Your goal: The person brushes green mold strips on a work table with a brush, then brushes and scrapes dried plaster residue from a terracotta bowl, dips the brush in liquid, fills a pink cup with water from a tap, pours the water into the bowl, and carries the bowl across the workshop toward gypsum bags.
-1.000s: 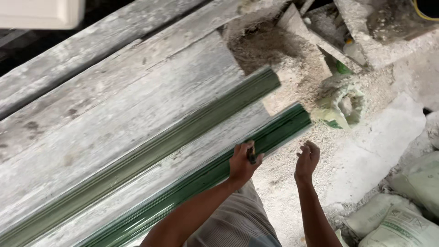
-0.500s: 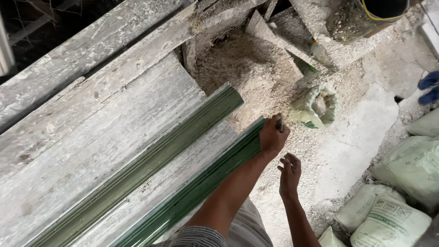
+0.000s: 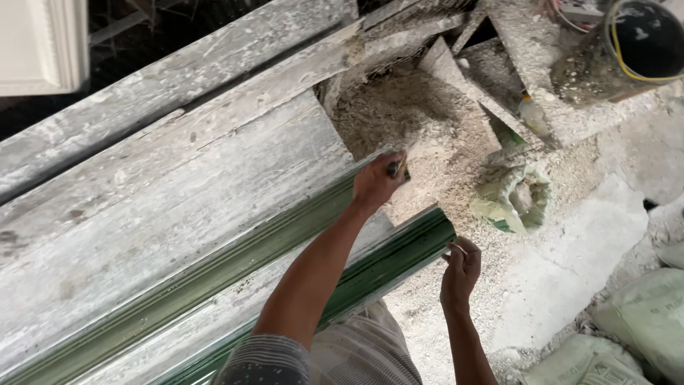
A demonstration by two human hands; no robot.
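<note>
Green moulding strips lie side by side on the weathered grey table [image 3: 164,192], both running diagonally from lower left to upper right. I read two of them: the upper green moulding [image 3: 214,274] and the lower green moulding [image 3: 388,260], set apart by a band of pale, dusty board.

My left hand [image 3: 376,184] sits at the far end of the upper green moulding, right at the table's edge. Its grip is pressed together around a small dark tool [image 3: 394,169], which meets the moulding's end; I cannot tell what kind of tool it is.

My right hand [image 3: 461,271] hangs just beside the end of the lower green moulding, near it but not clearly touching. Its grip is loosely curled and holds nothing that I can make out.

Beyond the table's edge, a heap of pale sawdust and debris [image 3: 420,121] covers the floor. A crumpled green bag [image 3: 516,199] rests in it. Pale green sacks [image 3: 634,324] lie at lower right, and a dark bucket [image 3: 645,36] stands at upper right.
</note>
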